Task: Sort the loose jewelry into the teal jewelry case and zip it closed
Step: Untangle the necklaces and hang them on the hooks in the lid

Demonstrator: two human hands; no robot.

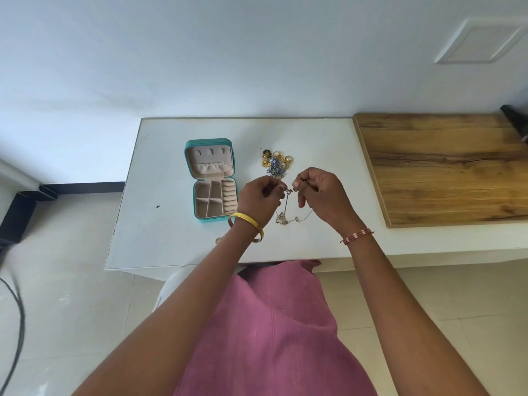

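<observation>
Case (pixel 213 181) open, compartments look bare (nothing sorted yet). Right of it, left hand (pixel 261 200) and right hand (pixel 318 194) each pinch an end of a chain (pixel 288 208); pile (pixel 275 164) behind waits. Zipping remains.

between the pinching fingers hangs a thin shiny metal chain (pixel 286 205); beyond the grip, glossy gold-toned jewelry (pixel 276 162); left of it, a smooth teal case (pixel 210 142), matt beige lining; right, grainy wood board (pixel 445 167).
</observation>
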